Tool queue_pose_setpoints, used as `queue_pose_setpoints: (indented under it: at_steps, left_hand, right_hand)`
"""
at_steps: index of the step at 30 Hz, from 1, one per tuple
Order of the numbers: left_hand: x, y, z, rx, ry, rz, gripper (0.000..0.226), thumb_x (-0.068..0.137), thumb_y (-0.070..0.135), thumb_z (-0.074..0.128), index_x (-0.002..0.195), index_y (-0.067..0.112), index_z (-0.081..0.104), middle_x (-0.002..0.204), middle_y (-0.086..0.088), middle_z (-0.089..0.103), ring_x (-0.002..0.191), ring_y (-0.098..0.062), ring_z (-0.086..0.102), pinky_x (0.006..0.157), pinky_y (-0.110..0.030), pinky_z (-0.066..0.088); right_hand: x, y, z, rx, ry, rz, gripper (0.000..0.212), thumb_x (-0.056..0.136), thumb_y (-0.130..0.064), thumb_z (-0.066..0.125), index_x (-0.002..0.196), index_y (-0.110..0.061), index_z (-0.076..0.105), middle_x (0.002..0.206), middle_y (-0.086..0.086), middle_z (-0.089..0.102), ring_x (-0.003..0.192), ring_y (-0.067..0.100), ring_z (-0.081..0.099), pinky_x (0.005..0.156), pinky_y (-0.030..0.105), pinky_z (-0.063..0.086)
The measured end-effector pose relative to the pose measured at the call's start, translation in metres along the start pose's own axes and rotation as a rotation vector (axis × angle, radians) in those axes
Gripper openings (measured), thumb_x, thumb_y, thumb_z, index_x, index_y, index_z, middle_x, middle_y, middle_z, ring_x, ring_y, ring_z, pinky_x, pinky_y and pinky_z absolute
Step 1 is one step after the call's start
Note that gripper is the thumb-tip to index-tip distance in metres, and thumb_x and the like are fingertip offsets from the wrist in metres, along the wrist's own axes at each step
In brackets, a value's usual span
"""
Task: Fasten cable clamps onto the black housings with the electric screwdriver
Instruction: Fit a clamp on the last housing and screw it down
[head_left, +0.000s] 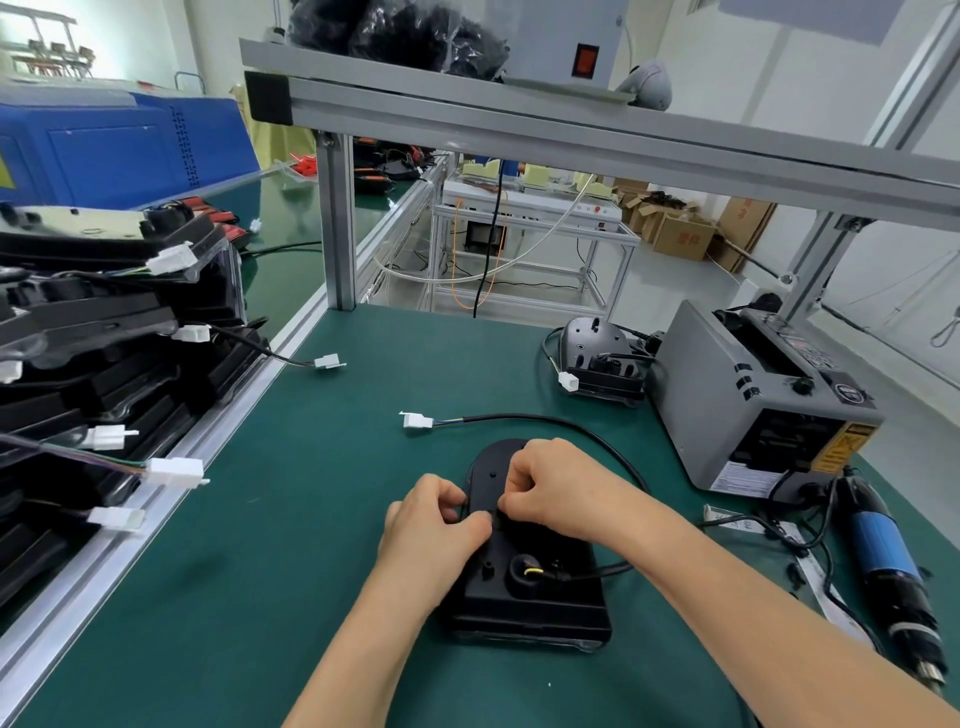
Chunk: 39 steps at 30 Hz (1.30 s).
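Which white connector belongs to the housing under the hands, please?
The white connector just beyond the left hand and right hand; its black cable loops right toward that housing. Others sit by the left stack or far housing.

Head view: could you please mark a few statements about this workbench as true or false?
The left hand and the right hand are at the black housing on the green mat. True.
The right hand holds the electric screwdriver. False: it lies untouched on the mat, right of the housing.
The housing's cable ends in a white connector lying on the mat. True.
The stack of housings stands on the person's right. False: it is on the left.
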<state>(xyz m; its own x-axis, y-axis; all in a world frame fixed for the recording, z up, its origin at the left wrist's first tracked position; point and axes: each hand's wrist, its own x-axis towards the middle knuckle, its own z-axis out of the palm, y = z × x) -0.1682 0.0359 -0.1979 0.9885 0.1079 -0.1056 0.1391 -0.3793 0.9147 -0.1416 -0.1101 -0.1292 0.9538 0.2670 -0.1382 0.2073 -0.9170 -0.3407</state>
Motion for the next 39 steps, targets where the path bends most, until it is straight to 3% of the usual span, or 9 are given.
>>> queue_pose_setpoints:
  at_steps: [4,8,12,17,21,29,32,36,39]
  left_hand:
    - [0.000,-0.001,-0.002,-0.021,-0.024,-0.017,0.020,0.077,0.033,0.069,0.086,0.031,0.051,0.093,0.006,0.056,0.099,-0.016,0.052,0.081,-0.030,0.046]
    - [0.001,0.004,-0.001,0.036,-0.017,-0.013,0.027,0.077,0.048,0.066,0.085,0.030,0.048,0.088,0.008,0.055,0.098,-0.018,0.052,0.089,-0.038,0.047]
    - [0.001,0.013,0.003,0.184,0.015,0.006,0.033,0.076,0.051,0.064,0.086,0.032,0.039,0.085,0.012,0.048,0.098,-0.017,0.048,0.091,-0.038,0.043]
    - [0.006,0.015,-0.001,0.137,-0.091,-0.025,0.036,0.079,0.048,0.065,0.098,0.029,0.040,0.089,0.007,0.049,0.102,-0.022,0.051,0.094,-0.042,0.043]
    - [0.003,0.015,-0.003,0.214,-0.076,-0.017,0.048,0.077,0.056,0.064,0.107,0.030,0.037,0.087,0.010,0.049,0.103,-0.022,0.051,0.094,-0.040,0.043]
    - [0.015,0.022,-0.010,0.227,-0.243,-0.019,0.050,0.087,0.038,0.060,0.129,0.028,0.034,0.096,0.004,0.051,0.106,-0.021,0.051,0.096,-0.036,0.041]
    - [0.034,0.025,-0.019,0.200,-0.193,-0.002,0.041,0.095,0.028,0.050,0.134,0.022,0.043,0.117,-0.002,0.057,0.106,-0.018,0.051,0.093,-0.029,0.039]
    - [0.073,0.038,-0.016,0.704,0.084,0.236,0.036,0.100,0.026,0.039,0.134,0.017,0.047,0.134,-0.008,0.047,0.124,-0.027,0.039,0.100,-0.038,0.038]
    - [0.097,0.042,-0.007,0.906,-0.006,0.336,0.041,0.101,0.019,0.035,0.141,0.013,0.036,0.147,-0.006,0.034,0.134,-0.027,0.029,0.103,-0.041,0.036]
  right_hand:
    - [-0.007,0.005,-0.003,0.072,0.038,-0.006,0.013,0.083,-0.017,0.057,0.078,-0.030,0.057,0.087,-0.014,0.055,0.091,0.010,0.050,0.078,0.023,0.041]
    - [-0.023,0.018,0.001,0.036,0.108,-0.033,0.032,0.086,-0.011,0.050,0.107,-0.026,0.067,0.110,-0.009,0.058,0.110,0.012,0.048,0.098,0.031,0.040]
    - [-0.037,0.027,0.010,0.042,0.159,-0.078,0.038,0.092,-0.011,0.046,0.121,-0.027,0.063,0.122,-0.015,0.053,0.118,0.007,0.040,0.104,0.024,0.032]
    - [-0.044,0.032,0.019,0.108,0.194,-0.112,0.036,0.095,-0.012,0.044,0.122,-0.026,0.064,0.117,-0.020,0.051,0.117,0.002,0.039,0.101,0.015,0.028]
    - [-0.048,0.034,0.023,0.184,0.206,-0.124,0.035,0.095,-0.009,0.045,0.120,-0.025,0.065,0.112,-0.023,0.050,0.116,0.001,0.039,0.101,0.011,0.026]
    - [-0.057,0.043,0.023,0.265,0.257,-0.120,0.029,0.095,-0.010,0.050,0.116,-0.022,0.067,0.114,-0.019,0.054,0.115,-0.002,0.042,0.098,0.002,0.022]
    - [-0.069,0.058,0.020,0.284,0.375,0.009,0.023,0.094,-0.016,0.054,0.110,-0.025,0.068,0.110,-0.017,0.056,0.109,0.001,0.048,0.099,0.017,0.034]
    - [-0.086,0.067,0.021,0.236,0.394,0.207,0.007,0.094,-0.036,0.052,0.091,-0.042,0.055,0.092,-0.017,0.052,0.086,0.002,0.053,0.078,0.023,0.041]
    - [-0.093,0.065,0.025,0.201,0.320,0.300,0.009,0.092,-0.052,0.046,0.091,-0.043,0.048,0.085,-0.015,0.054,0.080,0.000,0.052,0.070,0.025,0.040]
